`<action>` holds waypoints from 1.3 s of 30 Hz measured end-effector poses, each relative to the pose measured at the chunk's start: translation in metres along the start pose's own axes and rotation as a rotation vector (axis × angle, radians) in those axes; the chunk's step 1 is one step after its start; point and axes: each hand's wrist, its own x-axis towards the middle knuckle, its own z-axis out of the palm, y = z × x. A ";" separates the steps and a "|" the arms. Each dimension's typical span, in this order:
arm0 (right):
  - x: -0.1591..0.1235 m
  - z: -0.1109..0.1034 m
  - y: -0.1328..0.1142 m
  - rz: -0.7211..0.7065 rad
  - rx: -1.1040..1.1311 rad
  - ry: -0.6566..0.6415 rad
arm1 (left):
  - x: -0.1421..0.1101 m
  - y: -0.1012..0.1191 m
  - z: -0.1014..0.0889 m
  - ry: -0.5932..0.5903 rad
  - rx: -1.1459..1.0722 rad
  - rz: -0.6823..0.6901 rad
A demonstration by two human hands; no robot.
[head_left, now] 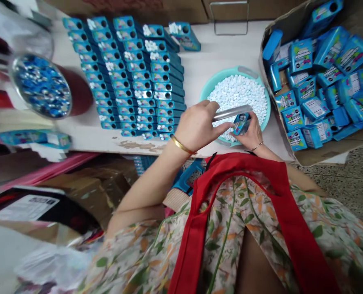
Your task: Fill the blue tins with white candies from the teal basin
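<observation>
My left hand [196,126], with a gold bangle at the wrist, is closed on a long silvery metal scoop-like tool [233,112]; its exact shape is hard to make out. The tool's far end lies over a small blue candy box [241,123], which my right hand [252,134] grips from the right. My left thumb reaches close to that box. Both hands are above the near part of a turquoise basin [206,89] filled with small white candies [238,92].
Rows of blue boxes [167,87], some topped with white candies, stand left of the basin. A cardboard carton [328,153] of blue boxes is at right. A round container [77,92] of blue and silver pieces stands at far left. A wire frame [230,34] lies behind.
</observation>
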 end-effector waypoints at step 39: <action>0.175 -0.233 0.114 0.197 -0.266 0.380 | 0.051 -0.183 0.115 0.168 -0.335 0.020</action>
